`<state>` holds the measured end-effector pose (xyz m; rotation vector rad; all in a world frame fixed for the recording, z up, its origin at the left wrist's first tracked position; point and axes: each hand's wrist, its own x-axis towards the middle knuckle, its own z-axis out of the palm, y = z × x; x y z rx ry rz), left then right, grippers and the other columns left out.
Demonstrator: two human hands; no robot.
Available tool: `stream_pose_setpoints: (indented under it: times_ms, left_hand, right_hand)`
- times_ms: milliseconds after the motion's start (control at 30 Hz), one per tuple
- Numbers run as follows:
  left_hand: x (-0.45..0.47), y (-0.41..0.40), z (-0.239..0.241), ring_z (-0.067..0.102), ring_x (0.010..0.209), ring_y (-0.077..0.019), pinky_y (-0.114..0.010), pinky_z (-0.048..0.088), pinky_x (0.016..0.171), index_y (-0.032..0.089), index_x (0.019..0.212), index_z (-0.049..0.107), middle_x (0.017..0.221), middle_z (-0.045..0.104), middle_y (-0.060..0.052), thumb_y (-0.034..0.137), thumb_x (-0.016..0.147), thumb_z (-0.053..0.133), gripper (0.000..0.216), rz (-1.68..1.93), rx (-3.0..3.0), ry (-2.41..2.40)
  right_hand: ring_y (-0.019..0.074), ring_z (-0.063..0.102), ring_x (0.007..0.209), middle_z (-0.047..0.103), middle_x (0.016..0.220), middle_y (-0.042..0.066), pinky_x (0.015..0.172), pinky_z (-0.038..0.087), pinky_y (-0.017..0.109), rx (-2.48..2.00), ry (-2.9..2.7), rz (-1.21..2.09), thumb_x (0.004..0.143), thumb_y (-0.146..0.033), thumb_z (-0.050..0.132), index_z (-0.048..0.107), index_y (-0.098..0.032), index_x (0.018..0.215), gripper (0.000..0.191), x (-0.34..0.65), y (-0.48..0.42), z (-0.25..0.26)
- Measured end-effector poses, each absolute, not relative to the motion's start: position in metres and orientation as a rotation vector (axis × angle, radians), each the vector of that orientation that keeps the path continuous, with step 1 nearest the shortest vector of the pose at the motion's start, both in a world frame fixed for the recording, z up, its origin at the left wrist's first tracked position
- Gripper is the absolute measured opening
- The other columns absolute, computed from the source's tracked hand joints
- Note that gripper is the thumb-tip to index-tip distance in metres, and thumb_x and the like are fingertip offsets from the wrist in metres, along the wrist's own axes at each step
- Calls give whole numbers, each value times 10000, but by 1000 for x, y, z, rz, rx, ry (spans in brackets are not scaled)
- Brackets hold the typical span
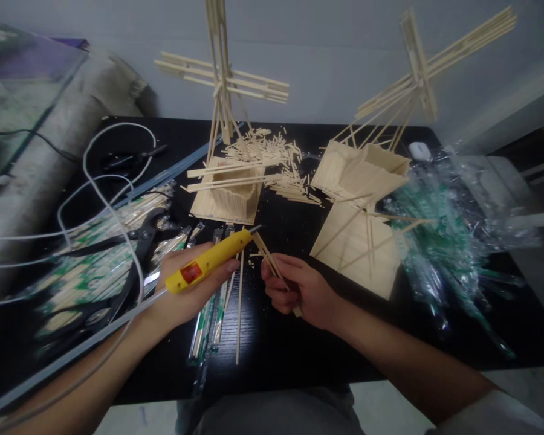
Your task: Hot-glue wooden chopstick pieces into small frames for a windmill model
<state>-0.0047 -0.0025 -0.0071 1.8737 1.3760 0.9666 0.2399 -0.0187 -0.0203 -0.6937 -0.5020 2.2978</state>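
Observation:
My left hand (190,290) is closed round a yellow hot glue gun (213,260), a long translucent glue stick (86,338) running out of its back end over my forearm. The gun's metal nozzle reaches the upper end of a small bundle of wooden sticks (267,254), which my right hand (297,284) pinches; whether the two touch I cannot tell. Loose wooden chopsticks (239,308) lie on the black table just below the gun. Behind my hands stands a windmill-like stick model (226,205) with crossed blades, and a second such model (362,166) is at the right.
Short cut stick pieces (272,151) are heaped between the models. A flat stick panel (362,248) lies at the right beside crumpled plastic wrappers (439,229). At the left are wrapped chopsticks (95,272), black-handled cutters (136,260) and a looping white cable (90,166).

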Motion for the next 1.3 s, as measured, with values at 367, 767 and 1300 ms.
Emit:
stream_pose_setpoints:
  times_ms: [367,767,1300]
  left_hand:
    - [-4,-4,1,557,438,-125,-277,422,425,252,669,648,542,595,48,419,983,756,372,1060,2014,1346]
    - [-5,-5,-9,537,490,-109,-261,445,488,242,708,634,587,578,46,422,995,754,360,810,2062,1268]
    - [-8,2,5,612,480,-133,-268,481,466,249,802,741,603,663,35,405,992,729,246,1037,1933,1386]
  right_hand:
    - [58,271,506,458,699,-70,468,196,208,-712,-529,2289,977,-441,796,684,-157,917,312,240,-18,-20]
    - [57,231,505,430,692,-82,456,160,202,-744,-551,2252,981,-461,808,672,-167,902,333,239,-17,-17]
    - [54,157,479,410,676,-85,434,165,184,-706,-484,2303,1031,-358,708,690,-159,942,219,240,-16,-15]
